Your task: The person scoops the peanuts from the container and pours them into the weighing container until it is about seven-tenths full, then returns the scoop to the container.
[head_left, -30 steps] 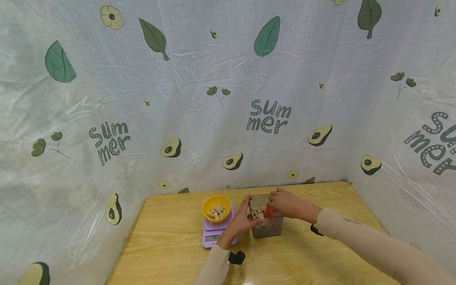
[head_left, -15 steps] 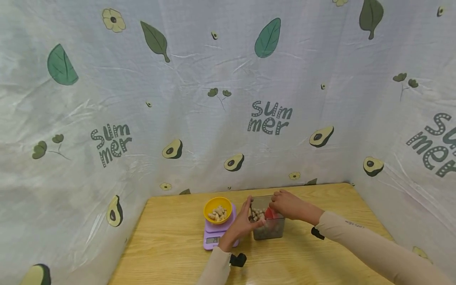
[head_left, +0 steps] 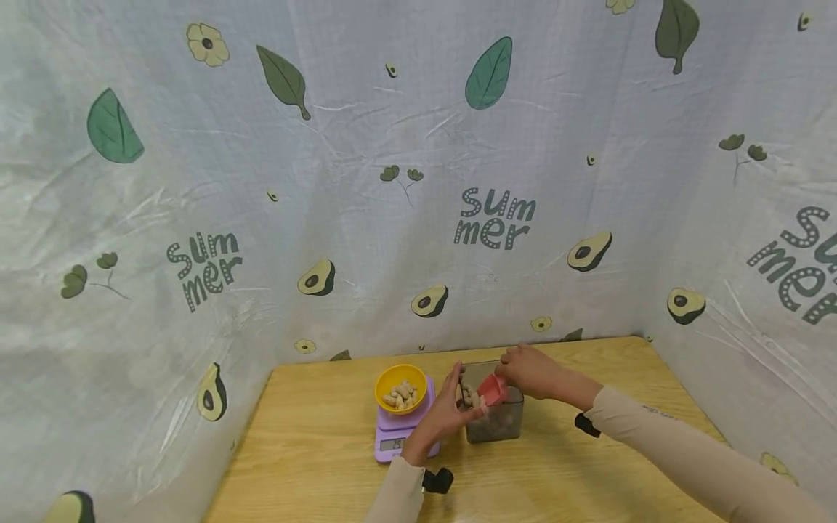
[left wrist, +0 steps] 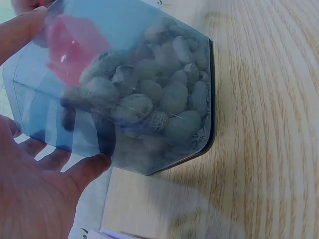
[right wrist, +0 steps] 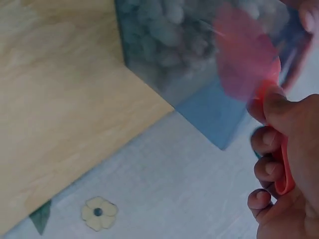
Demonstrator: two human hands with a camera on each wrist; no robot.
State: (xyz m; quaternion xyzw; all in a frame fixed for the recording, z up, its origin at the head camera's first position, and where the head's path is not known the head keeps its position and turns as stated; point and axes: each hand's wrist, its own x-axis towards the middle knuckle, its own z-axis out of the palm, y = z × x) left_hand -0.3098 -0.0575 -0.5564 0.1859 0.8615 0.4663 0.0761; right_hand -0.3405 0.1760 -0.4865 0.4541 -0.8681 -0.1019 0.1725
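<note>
A see-through plastic container (head_left: 493, 427) of unshelled peanuts (head_left: 469, 397) stands on the table. My left hand (head_left: 445, 415) holds its left side, thumb and fingers spread across the walls; the left wrist view shows fingers (left wrist: 87, 172) against the plastic. My right hand (head_left: 532, 374) reaches over the right rim and grips a red scoop (head_left: 493, 390) by its handle. The scoop's head is tilted inside the container, above or among the peanuts; its contents are hard to make out. In the right wrist view, fingers (right wrist: 269, 169) curl round the red handle.
Left of the container, a yellow bowl (head_left: 387, 378) with several peanuts sits on a purple kitchen scale (head_left: 392, 423), whose display seems to read 29. A white printed sheet (head_left: 366, 218) hangs behind the wooden table (head_left: 307, 436) and at its sides.
The red scoop has risen and tilted within the container, so more of its head shows. My left hand keeps its hold. Bowl and scale stay put; the head view has shifted slightly.
</note>
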